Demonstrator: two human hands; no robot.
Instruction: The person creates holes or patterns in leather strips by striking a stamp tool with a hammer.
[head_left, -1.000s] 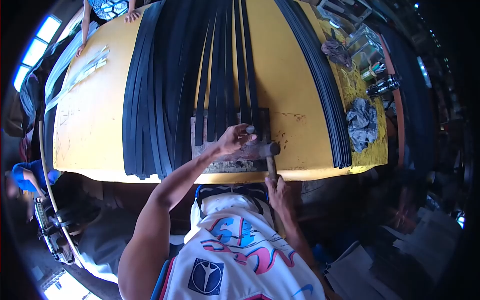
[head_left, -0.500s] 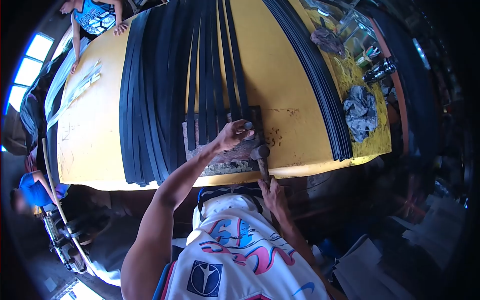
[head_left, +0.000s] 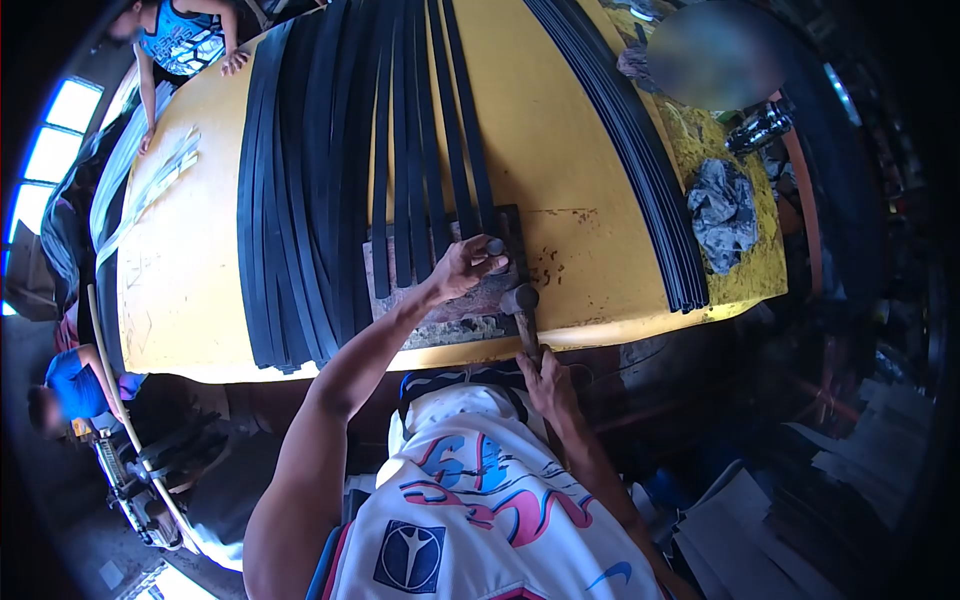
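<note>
My left hand [head_left: 463, 270] is closed round a short metal punch [head_left: 496, 247], whose round top shows above the fingers. It stands over a worn, dark-stained board [head_left: 440, 312] at the table's near edge. Black strips [head_left: 446, 150] run down the table, and several of their ends lie on that board. Lower and to the right, my right hand [head_left: 548, 385] grips the handle of a hammer [head_left: 520, 300]. The hammer's head is over the board's right edge, just below the punch and apart from it. The punch's lower tip is hidden by my left hand.
A yellow table [head_left: 560, 250] carries a thick row of black strips [head_left: 290, 220] at left and a stacked bundle [head_left: 640, 170] at right. Beyond lie a crumpled grey cloth [head_left: 722, 215] and a dark bottle [head_left: 758, 128]. One person [head_left: 185, 40] leans at the far left; another [head_left: 78, 385] is nearer.
My left hand and the punch stay in nearly the same place. The hammer head has shifted slightly upward. The person in blue at the left shows more fully.
</note>
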